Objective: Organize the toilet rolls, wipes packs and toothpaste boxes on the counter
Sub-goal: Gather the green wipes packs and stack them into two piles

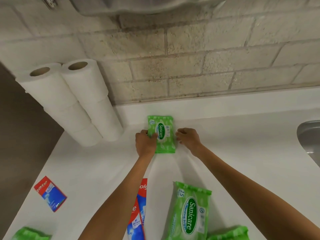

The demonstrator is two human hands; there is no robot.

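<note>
A green wipes pack (pixel 163 132) lies flat on the white counter (pixel 233 144) near the back wall. My left hand (pixel 145 142) grips its left edge, thumb on top. My right hand (pixel 188 138) sits just off its right edge, fingers curled, holding nothing that I can see. Two stacks of white toilet rolls (pixel 72 101) stand in the back left corner. Another wipes pack (pixel 190 212) lies close to me, with further green packs (pixel 228 233) at the bottom right and bottom left (pixel 29 233). Toothpaste boxes lie at the left (pixel 50 194) and under my left forearm (pixel 138 215).
A steel sink (pixel 310 135) is set into the counter at the right edge. A brick wall (pixel 190 66) runs along the back. The counter's left edge drops off to a dark floor (pixel 20 135). A grey fixture (pixel 138 6) hangs overhead.
</note>
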